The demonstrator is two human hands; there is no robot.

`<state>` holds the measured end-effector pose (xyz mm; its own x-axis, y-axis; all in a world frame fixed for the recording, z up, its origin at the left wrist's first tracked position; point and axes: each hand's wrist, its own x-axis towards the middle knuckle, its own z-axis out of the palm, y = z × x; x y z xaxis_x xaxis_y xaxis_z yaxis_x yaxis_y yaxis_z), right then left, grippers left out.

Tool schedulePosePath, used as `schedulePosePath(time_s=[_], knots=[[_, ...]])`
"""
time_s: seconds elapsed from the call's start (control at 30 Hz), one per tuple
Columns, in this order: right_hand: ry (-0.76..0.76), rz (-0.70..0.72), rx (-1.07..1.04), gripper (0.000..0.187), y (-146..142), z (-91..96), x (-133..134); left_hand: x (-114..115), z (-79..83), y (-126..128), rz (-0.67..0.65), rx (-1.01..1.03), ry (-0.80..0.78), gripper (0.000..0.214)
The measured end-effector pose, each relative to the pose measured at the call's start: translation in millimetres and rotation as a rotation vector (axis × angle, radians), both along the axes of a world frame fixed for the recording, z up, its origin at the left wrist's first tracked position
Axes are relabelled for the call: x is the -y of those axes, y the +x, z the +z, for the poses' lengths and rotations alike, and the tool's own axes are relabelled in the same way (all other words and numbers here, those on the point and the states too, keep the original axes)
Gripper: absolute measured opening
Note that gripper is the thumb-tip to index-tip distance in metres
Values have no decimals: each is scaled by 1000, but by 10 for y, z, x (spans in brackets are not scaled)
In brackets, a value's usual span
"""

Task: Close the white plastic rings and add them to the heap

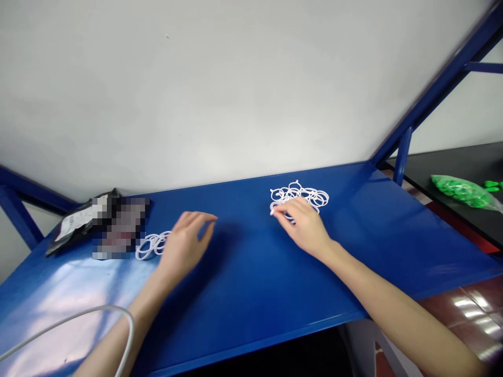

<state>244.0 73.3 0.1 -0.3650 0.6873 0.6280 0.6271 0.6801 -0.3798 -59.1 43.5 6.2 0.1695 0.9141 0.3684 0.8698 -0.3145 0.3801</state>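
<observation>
My right hand is over the near side of a pile of thin white rings on the blue table. Its thumb and forefinger pinch one white ring by a small knob; the hand hides part of the pile. Some rings in the pile overlap and carry small knobs. Further left, my left hand hovers above the table with thumb and fingers apart and nothing between them. Just beyond its wrist lies a smaller group of white rings, partly covered by the hand.
A black plastic package with a white label and a blurred dark packet lie at the back left. A white cable loops across my left forearm. Blue frame bars rise at the right; beyond is a bag of green pieces.
</observation>
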Motion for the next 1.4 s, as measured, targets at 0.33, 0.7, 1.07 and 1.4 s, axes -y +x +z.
schedulePosePath(time_s=[0.33, 0.7, 1.07, 1.4], knots=[[-29, -340, 151, 14, 350, -67, -298, -229, 39, -1075, 56, -266, -342, 39], [-13, -165, 120, 13, 79, 15, -25, -213, 23, -1105, 25, -213, -365, 33], [-46, -59, 123, 12, -35, 20, 104, -170, 152, -753, 152, -115, -332, 24], [-97, 123, 82, 14, -217, -32, 237, -7, 261, -380, 154, 188, -328, 33]])
